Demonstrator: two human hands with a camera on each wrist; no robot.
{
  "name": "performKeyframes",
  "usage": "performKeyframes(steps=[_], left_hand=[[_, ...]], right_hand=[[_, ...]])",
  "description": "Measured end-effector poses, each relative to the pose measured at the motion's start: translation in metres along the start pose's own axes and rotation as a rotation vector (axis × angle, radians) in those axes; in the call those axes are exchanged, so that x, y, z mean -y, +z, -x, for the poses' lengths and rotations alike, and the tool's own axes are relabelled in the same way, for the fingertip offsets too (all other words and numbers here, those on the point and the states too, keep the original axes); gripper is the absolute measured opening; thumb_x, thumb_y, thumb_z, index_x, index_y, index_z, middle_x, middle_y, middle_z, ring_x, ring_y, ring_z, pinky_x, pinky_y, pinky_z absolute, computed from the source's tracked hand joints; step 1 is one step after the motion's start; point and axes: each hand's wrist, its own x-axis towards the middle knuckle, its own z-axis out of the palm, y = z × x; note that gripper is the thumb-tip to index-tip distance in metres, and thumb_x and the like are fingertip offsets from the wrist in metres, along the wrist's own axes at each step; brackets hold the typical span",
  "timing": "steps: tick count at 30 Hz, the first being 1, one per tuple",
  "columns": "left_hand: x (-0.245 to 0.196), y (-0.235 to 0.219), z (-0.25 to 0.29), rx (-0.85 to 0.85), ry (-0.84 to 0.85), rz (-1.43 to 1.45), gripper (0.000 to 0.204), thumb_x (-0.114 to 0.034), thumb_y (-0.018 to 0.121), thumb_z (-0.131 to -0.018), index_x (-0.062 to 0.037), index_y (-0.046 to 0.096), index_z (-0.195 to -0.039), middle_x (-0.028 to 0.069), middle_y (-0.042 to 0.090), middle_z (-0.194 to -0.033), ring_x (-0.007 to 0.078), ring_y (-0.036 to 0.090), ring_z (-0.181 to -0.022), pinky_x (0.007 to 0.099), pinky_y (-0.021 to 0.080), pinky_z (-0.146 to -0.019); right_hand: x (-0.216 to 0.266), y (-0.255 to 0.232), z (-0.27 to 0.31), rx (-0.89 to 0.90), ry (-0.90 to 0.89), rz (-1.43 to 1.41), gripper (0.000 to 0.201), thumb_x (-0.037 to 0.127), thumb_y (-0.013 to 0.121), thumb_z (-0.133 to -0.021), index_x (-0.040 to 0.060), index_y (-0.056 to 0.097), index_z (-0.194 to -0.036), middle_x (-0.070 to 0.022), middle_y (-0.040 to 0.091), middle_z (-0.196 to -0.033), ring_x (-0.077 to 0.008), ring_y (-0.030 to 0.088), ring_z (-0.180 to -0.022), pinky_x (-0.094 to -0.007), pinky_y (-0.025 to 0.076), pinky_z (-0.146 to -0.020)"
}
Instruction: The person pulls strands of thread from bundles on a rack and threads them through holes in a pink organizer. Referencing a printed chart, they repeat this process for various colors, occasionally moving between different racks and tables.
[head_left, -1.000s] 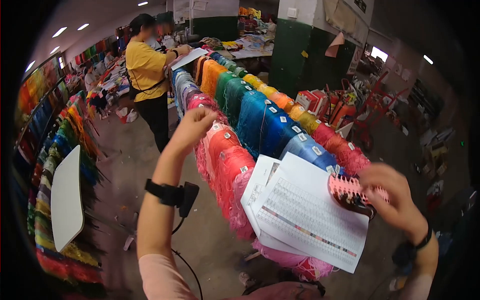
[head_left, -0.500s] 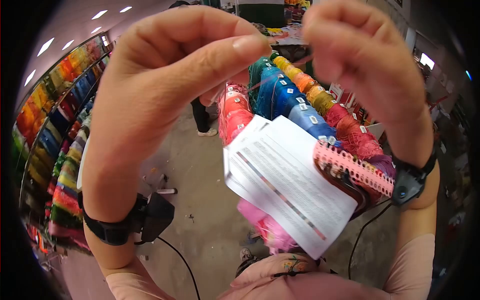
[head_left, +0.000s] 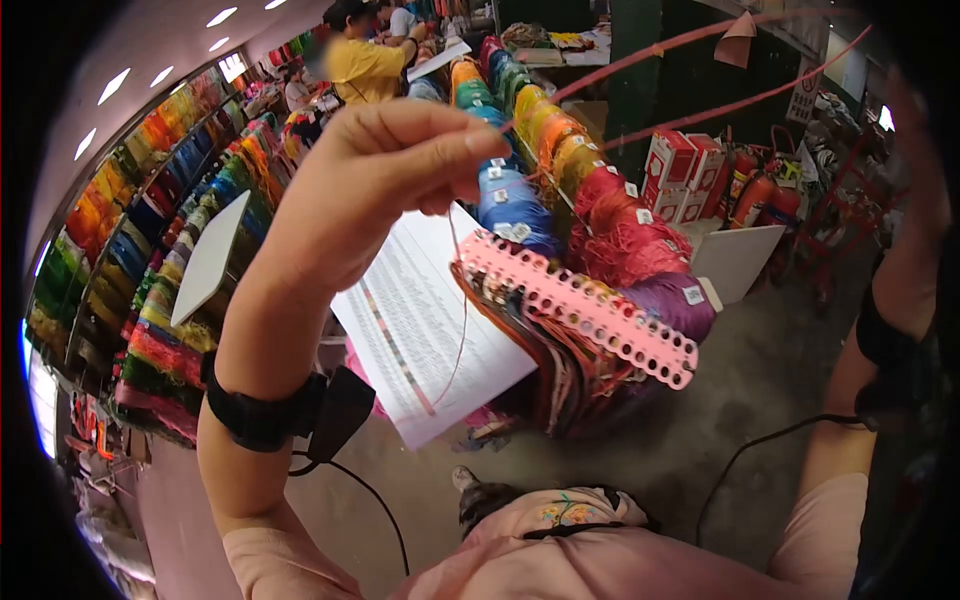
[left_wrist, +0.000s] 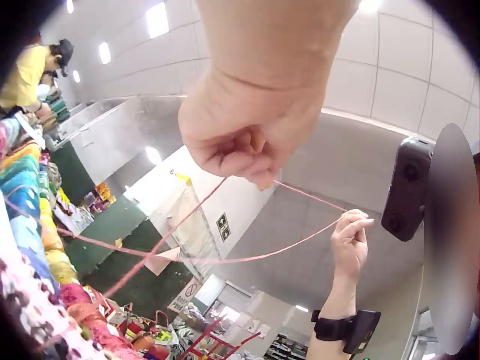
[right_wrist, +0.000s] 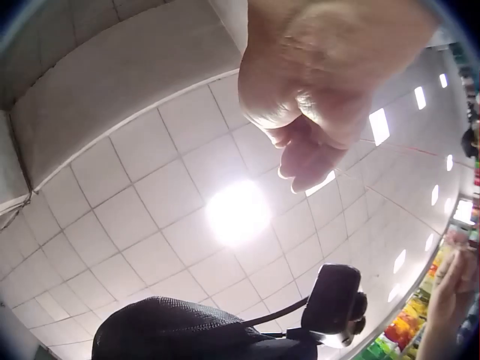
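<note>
My left hand (head_left: 390, 175) is raised over the papers, pinching a pink thread (head_left: 640, 56) between thumb and fingertips. Two strands stretch off to the right, and a thin end hangs below the hand. Out at the dim right edge of the head view is my right hand (head_left: 908, 130). The left wrist view shows the right hand (left_wrist: 350, 240) pinching the same thread at its far side. Below lies a pink perforated card (head_left: 580, 300) with brown and dark threads (head_left: 560, 375) hanging from its holes. Printed sheets (head_left: 430, 330) lie beside it.
Colored thread skeins (head_left: 615, 215) with white tags hang along rails ahead. More skeins fill a rack (head_left: 165, 330) at left, behind a white board (head_left: 210, 258). A person in yellow (head_left: 365, 68) stands farther off. Red-and-white boxes (head_left: 680, 170) and fire extinguishers (head_left: 750, 195) are at right.
My right hand left the perforated card, came up beside the left hand, then moved far right, stretching the thread. The left hand rose from the pink skeins. The head view shifted.
</note>
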Motion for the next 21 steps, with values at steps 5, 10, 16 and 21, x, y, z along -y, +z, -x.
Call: performKeyframes(steps=[5, 10, 16, 21], left_hand=[[0.043, 0.04, 0.054, -0.188, -0.01, -0.431, 0.023, -0.013, 0.056, -0.082, 0.0038, 0.057, -0.099, 0.0071, 0.061, -0.089, 0.0097, 0.054, -0.082, 0.0232, 0.043, -0.071], [0.06, 0.096, 0.114, -0.062, -0.535, 0.343, 0.015, -0.007, 0.052, -0.084, 0.0033, 0.059, -0.093, 0.0072, 0.061, -0.078, 0.0095, 0.057, -0.07, 0.0225, 0.048, -0.064], [0.113, 0.198, 0.084, -0.02, -0.475, 0.642, 0.029, -0.009, 0.045, -0.088, 0.0025, 0.043, -0.115, 0.0092, 0.054, -0.104, 0.0138, 0.055, -0.092, 0.0242, 0.045, -0.074], [0.13, 0.209, 0.078, -0.313, -0.464, 0.756, 0.037, -0.007, 0.043, -0.088, 0.0002, 0.033, -0.123, 0.0099, 0.045, -0.116, 0.0172, 0.051, -0.098, 0.0276, 0.043, -0.078]], right_hand=[[0.086, -0.119, 0.154, -0.507, 0.046, -0.017, 0.013, 0.006, 0.047, -0.084, -0.0051, 0.051, -0.091, -0.0136, 0.053, -0.087, -0.0223, 0.05, -0.091, -0.0373, 0.037, -0.093], [0.127, -0.148, 0.239, -1.166, -0.049, 0.421, 0.017, 0.002, 0.053, -0.081, -0.0031, 0.053, -0.097, -0.0079, 0.056, -0.081, -0.0169, 0.053, -0.077, -0.0317, 0.043, -0.08], [-0.115, -0.014, 0.108, -0.605, 0.505, 0.81, 0.019, 0.006, 0.053, -0.078, 0.0025, 0.055, -0.096, -0.0006, 0.056, -0.074, -0.0059, 0.052, -0.063, -0.0194, 0.042, -0.057], [-0.217, 0.015, 0.063, -0.272, 0.549, 0.292, 0.018, 0.003, 0.048, -0.081, 0.0019, 0.042, -0.098, -0.0031, 0.055, -0.07, -0.0056, 0.05, -0.064, -0.0196, 0.041, -0.058]])
